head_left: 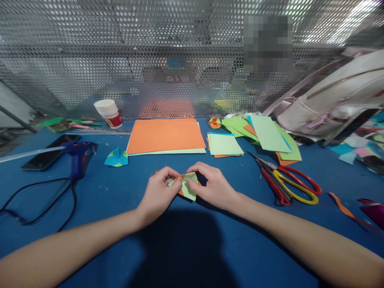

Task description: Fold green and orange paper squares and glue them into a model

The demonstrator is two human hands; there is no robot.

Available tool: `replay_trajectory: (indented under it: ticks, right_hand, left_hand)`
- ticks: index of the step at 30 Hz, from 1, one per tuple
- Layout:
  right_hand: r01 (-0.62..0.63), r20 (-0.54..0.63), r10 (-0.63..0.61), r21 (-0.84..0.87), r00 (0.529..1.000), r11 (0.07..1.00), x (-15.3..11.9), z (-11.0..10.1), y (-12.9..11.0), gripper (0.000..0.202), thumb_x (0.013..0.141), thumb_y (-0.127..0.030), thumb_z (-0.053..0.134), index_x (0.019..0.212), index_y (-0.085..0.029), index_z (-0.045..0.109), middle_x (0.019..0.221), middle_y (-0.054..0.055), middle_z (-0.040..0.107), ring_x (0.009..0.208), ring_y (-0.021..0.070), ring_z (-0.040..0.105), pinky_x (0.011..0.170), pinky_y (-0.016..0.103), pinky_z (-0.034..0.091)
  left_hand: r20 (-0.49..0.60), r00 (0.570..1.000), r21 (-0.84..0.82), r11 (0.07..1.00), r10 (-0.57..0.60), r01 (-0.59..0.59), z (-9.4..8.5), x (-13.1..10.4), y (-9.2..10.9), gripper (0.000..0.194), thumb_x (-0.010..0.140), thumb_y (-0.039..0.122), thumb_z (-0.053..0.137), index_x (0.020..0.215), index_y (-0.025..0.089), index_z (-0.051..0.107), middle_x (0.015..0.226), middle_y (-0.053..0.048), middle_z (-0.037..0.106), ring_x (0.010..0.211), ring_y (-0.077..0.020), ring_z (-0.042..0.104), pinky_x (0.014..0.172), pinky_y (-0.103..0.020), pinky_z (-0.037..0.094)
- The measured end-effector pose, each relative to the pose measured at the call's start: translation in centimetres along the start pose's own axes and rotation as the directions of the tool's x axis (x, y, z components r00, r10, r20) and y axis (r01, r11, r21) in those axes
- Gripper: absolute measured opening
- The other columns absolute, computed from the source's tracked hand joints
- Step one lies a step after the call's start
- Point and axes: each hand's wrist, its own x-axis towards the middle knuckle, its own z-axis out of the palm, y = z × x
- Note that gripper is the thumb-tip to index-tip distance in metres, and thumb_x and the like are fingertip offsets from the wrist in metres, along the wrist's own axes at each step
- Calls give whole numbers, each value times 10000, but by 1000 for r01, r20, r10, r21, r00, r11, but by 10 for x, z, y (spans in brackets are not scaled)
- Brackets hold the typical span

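Both of my hands meet over the blue table around a small folded paper piece (189, 193), light green with orange showing at its edges. My left hand (160, 190) pinches its left side between thumb and fingers. On the right side, my right hand (214, 186) has its thumb on the green face and its fingers curled behind. The back of the paper is hidden. Up and to the left sits a folded blue and green paper shape (117, 157). Beyond my hands lie a stack of orange sheets (166, 136) and small light green squares (223, 144).
Scissors (288, 172) and red-handled pliers (274, 188) lie at right, near an orange strip (343, 208). A blue glue gun (78, 158) with its cord and a phone (49, 152) are at left. Paper cups (109, 114) and a bag (333, 96) stand by the perforated metal screen (150, 52).
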Motion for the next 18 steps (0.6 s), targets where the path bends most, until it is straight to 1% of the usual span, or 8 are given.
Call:
replay_trajectory:
  ticks: [4,7,10,14,16,18]
  right_hand:
    - [-34,-4,35,2,999,999,-1,2,-1,64,787,-183,528,792,-170,590,730,9,588,671,124,550,631,253,434]
    - [-43,-3,43,5,999,999,-2,3,0,54,793,-191,549,787,-169,598,734,10,593,685,124,558,639,248,432]
    - [-21,14,21,33,1000,999,-1,2,1,86,812,-170,534,767,-166,606,721,9,591,681,117,555,635,239,432]
    - [-20,5,20,53,1000,998,0,0,2,105,818,-154,522,769,-165,614,715,9,599,669,113,559,625,237,439]
    - [-21,-10,21,51,1000,999,0,0,3,92,812,-155,530,792,-167,620,733,14,610,679,116,569,629,242,447]
    - [9,-30,-7,53,1000,999,0,0,4,113,809,-142,526,848,-172,628,779,25,630,711,121,585,646,248,462]
  left_hand:
    - [23,999,-47,998,-41,42,0,0,-3,132,722,286,597,695,164,554,570,43,577,520,-87,536,487,-184,426]
    - [60,998,-76,996,-34,39,1,-1,-4,135,733,290,593,704,163,562,603,31,603,551,-95,564,505,-189,445]
    - [71,997,-105,994,-28,35,3,-1,-3,129,729,282,605,704,161,570,604,36,595,555,-89,564,515,-183,453]
    - [73,997,-144,989,-18,29,3,-1,-2,119,724,277,608,725,160,586,607,37,600,547,-85,558,511,-179,453]
    - [61,998,-131,991,-4,12,3,-1,-1,119,733,279,595,733,160,604,631,26,621,560,-88,563,520,-181,457]
    - [46,999,-104,995,6,-1,2,-1,0,129,739,284,588,742,160,625,660,14,643,584,-95,574,540,-187,468]
